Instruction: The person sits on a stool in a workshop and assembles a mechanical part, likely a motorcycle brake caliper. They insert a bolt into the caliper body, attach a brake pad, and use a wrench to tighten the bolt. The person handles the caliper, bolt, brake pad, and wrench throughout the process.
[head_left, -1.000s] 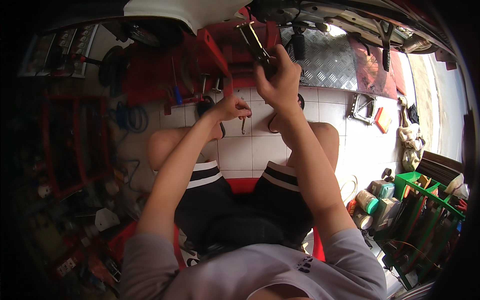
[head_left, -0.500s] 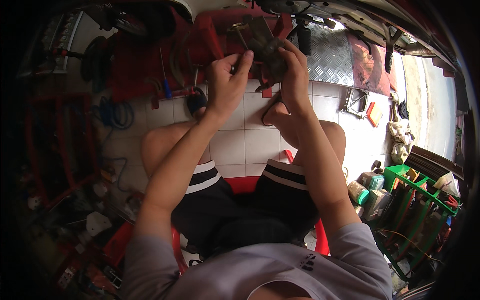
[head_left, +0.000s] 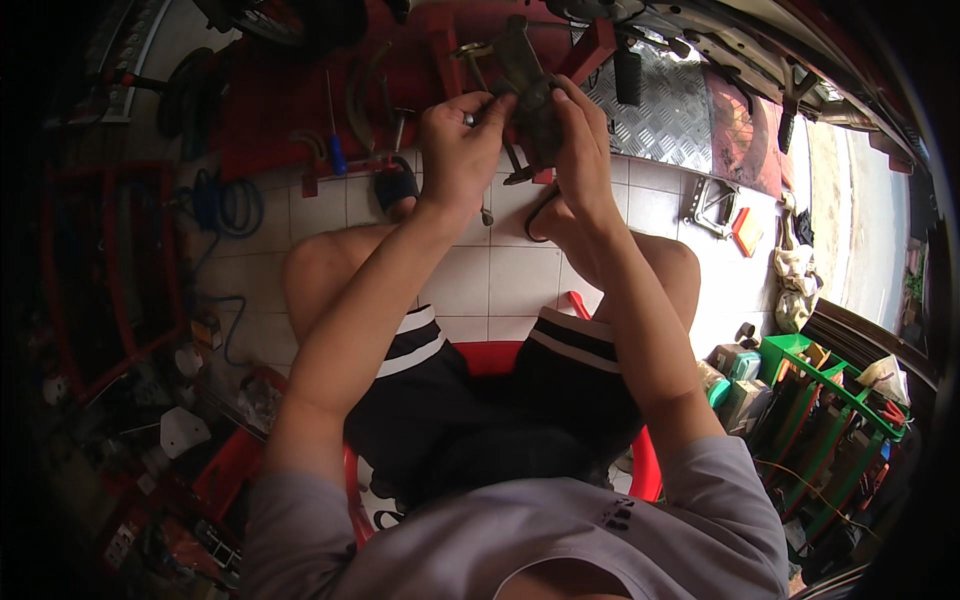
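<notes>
A grimy dark metal mechanical part (head_left: 535,115) with a long arm and thin rods is held up over the red work stand. My right hand (head_left: 582,140) is wrapped round its right side, thumb on the near face. My left hand (head_left: 458,145) is closed at its left side, thumb and forefinger pinched together against the part. A small shiny round bit (head_left: 468,119) shows at the left fingers; what they grip is mostly hidden. Below that hand a small metal end (head_left: 487,216) sticks out, and I cannot tell what it belongs to.
The red stand (head_left: 285,110) carries a blue-handled screwdriver (head_left: 336,150) and curved metal pieces (head_left: 362,100). Diamond-plate metal (head_left: 655,125) lies to its right. A blue hose (head_left: 225,205) coils at left. A green rack (head_left: 835,385) of tools stands at right. A motorcycle wheel (head_left: 290,20) is at top left.
The metal part has turned slightly in my hands and its arm stands more upright. My left hand has shifted a little, and a small metal end now shows below it.
</notes>
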